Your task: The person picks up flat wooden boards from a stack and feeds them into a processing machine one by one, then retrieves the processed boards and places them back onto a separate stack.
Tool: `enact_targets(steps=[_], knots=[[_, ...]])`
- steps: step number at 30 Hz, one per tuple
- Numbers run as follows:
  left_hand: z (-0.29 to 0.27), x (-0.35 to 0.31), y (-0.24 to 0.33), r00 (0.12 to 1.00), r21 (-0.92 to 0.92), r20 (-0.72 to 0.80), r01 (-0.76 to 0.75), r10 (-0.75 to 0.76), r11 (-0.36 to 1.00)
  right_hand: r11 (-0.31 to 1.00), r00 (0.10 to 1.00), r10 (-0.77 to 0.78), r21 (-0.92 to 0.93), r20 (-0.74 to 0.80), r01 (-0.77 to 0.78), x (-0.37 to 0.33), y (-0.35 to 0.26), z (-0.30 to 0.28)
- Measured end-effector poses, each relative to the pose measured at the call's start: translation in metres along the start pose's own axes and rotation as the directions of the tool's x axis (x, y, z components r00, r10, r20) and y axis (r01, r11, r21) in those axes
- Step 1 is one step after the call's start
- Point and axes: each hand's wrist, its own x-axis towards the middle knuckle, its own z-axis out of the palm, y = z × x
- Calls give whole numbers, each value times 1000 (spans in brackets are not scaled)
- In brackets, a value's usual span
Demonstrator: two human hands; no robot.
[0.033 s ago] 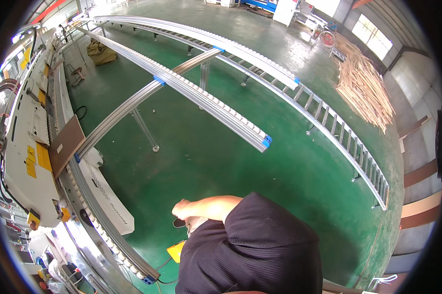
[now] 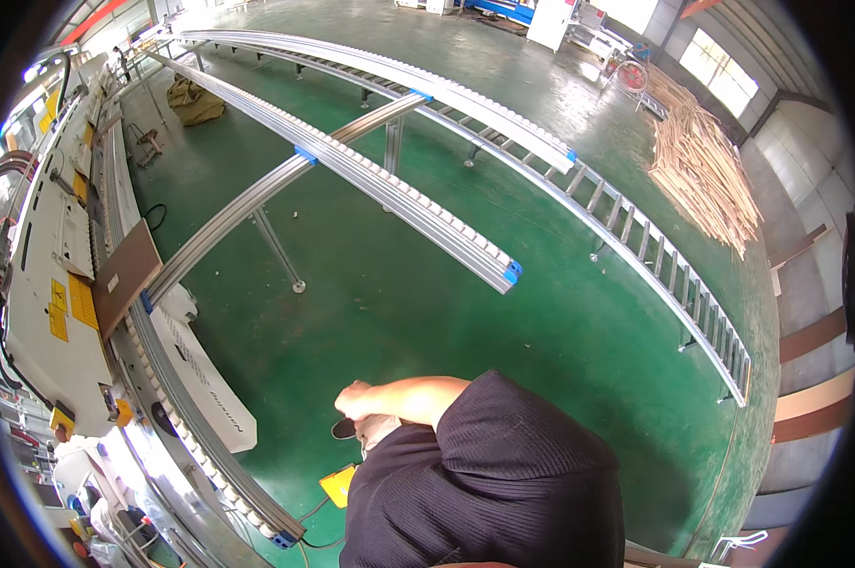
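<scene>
My right arm, in a black ribbed sleeve (image 2: 532, 445), bends leftward across my body. At its end my right hand (image 2: 354, 399) is above a light trouser leg (image 2: 378, 431) and a dark shoe (image 2: 343, 430). The back of the hand faces up and the fingers curve out of sight, so I cannot make out whether it grips anything. My left hand does not show. Just below the shoe, on the green floor, lies a yellow pedal-like box (image 2: 336, 486) near a thin cable.
A long pale machine (image 2: 53, 284) with a roller rail (image 2: 195, 445) runs along my left. A brown panel (image 2: 127, 275) leans on it. Ahead are a metal roller beam (image 2: 399, 204) on legs and a curved roller conveyor (image 2: 626, 227). Wooden strips (image 2: 702, 180) are piled at far right.
</scene>
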Motion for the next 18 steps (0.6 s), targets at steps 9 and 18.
enact_targets(steps=[9,18], knots=[[16,-41,-5,998,-56,63,36,-32,998,982,992,-125,147,27,120,-20,-39,46],[43,-137,-66,920,-77,97,387,-379,919,916,893,-381,-30,240,399,4,-131,44]])
